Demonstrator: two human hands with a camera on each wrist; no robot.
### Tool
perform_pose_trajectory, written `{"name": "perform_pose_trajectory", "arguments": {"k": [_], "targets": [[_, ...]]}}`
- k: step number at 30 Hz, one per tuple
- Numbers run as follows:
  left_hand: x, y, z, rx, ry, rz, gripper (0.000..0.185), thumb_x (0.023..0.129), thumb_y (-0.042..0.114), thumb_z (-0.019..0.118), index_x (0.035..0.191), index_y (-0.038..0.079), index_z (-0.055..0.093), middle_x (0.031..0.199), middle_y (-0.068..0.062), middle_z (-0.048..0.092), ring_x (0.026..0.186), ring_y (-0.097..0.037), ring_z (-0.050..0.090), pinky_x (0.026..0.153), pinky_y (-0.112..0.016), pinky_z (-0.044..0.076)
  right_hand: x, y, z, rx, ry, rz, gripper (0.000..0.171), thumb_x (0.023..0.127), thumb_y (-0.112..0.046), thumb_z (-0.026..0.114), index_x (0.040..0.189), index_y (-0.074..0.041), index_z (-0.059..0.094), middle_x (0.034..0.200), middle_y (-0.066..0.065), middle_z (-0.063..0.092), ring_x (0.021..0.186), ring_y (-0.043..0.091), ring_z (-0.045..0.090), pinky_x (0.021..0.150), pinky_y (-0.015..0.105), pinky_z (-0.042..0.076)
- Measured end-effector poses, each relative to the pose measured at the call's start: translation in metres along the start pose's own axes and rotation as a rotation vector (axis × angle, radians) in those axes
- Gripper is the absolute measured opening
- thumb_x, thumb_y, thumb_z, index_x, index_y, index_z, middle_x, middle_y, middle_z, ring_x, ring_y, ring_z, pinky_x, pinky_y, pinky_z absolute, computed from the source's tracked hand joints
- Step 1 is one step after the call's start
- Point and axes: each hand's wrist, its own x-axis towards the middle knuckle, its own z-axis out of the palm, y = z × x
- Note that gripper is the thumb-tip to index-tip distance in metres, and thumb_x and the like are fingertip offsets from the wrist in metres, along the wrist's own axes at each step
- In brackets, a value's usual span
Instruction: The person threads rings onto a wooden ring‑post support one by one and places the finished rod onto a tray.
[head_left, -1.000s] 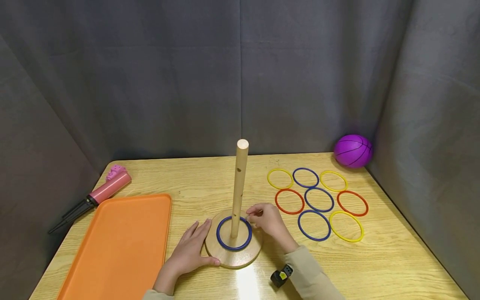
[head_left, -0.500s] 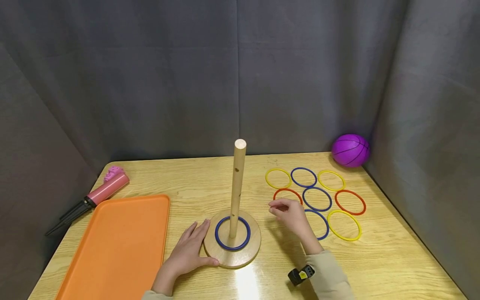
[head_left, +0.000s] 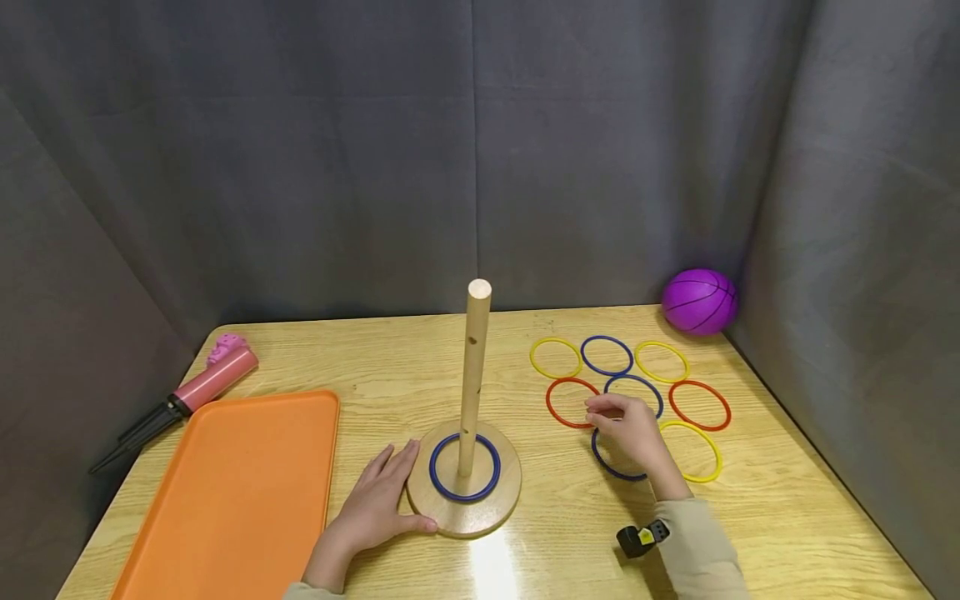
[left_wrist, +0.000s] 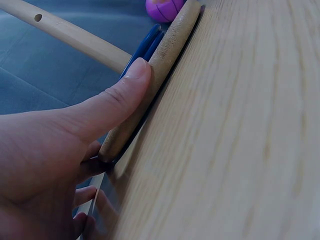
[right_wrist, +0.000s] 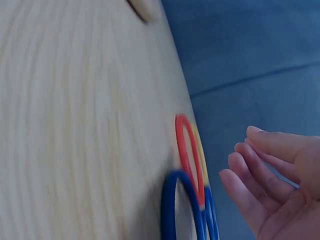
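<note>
Right hand (head_left: 628, 429) is seen in the head view hovering over the near blue ring (head_left: 617, 467), with relaxed, loosely bent fingers that grip nothing. That ring lies flat on the table (head_left: 750, 517), at the front of a group of 8 rings to the right of the wooden stand (head_left: 465, 483). 1 blue ring (head_left: 465, 467) already lies round the post (head_left: 475, 375) on the stand's base. Left hand (head_left: 378, 504) is laid flat beside the base, thumb against its edge. An orange tray (head_left: 232, 492), a pink pump (head_left: 202, 385) and a purple ball (head_left: 699, 301) lie further off.

From the left wrist view, the thumb (left_wrist: 107, 107) is pressed on the rim of the base (left_wrist: 160, 70), the other fingers loosely curled below; the stand looks well steadied, and that brace is best kept.

From the right wrist view, the fingers (right_wrist: 260, 175) are spread a little and hang above the blue ring (right_wrist: 172, 210), apart from it, with a red ring (right_wrist: 186, 150) just behind. A pinch on the near edge of 1 ring only seems wise, so that the touching neighbours are not dragged. The ring should be lifted level and brought over the post top.
</note>
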Motion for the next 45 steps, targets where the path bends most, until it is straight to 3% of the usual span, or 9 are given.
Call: {"name": "perform_pose_trajectory", "arguments": {"k": [4,12,25,37,45], "targets": [[0.0,0.001,0.0,-0.001,-0.001,0.0,0.117,0.063,0.057,0.08,0.155,0.011,0.023,0.16,-0.011,0.028,0.148,-0.041,0.015,0.114,-0.066,0.021,0.001,0.011,-0.011,-0.073,0.02,0.0,0.021,0.089,-0.007,0.068,0.108,0.002,0.07,0.101,0.017,0.073,0.089,0.024,0.069,0.071,0.019,0.051],[0.001,0.001,-0.001,0.005,0.007,0.011,0.117,0.063,0.058,0.079,0.155,0.01,0.024,0.16,-0.01,0.028,0.148,-0.041,0.015,0.113,-0.067,0.022,0.003,0.028,-0.025,-0.234,0.049,-0.029,0.017,0.087,-0.006,0.071,0.102,0.0,0.072,0.097,0.016,0.074,0.089,0.03,0.07,0.075,0.034,0.055],[0.001,-0.001,0.0,0.006,0.007,0.012,0.118,0.064,0.059,0.079,0.155,0.01,0.023,0.16,-0.009,0.027,0.149,-0.04,0.014,0.114,-0.066,0.021,0.003,0.041,-0.029,-0.319,0.02,0.007,0.016,0.083,-0.003,0.072,0.098,0.004,0.071,0.091,0.017,0.073,0.084,0.029,0.068,0.07,0.034,0.053],[0.001,-0.001,0.0,0.007,0.006,0.01,0.118,0.063,0.059,0.079,0.155,0.011,0.024,0.16,-0.009,0.027,0.149,-0.04,0.015,0.114,-0.066,0.022,0.002,0.038,-0.025,-0.326,-0.051,-0.013,0.008,0.079,0.003,0.074,0.085,0.001,0.069,0.079,0.01,0.07,0.073,0.015,0.064,0.061,0.02,0.049],[0.0,0.0,0.0,0.004,0.002,0.006,0.117,0.063,0.059,0.079,0.155,0.011,0.024,0.16,-0.009,0.027,0.149,-0.04,0.015,0.114,-0.065,0.02,-0.001,0.035,-0.022,-0.42,-0.039,-0.052,0.005,0.08,0.003,0.072,0.079,-0.001,0.069,0.075,0.008,0.07,0.07,0.016,0.061,0.062,0.027,0.047]]}}
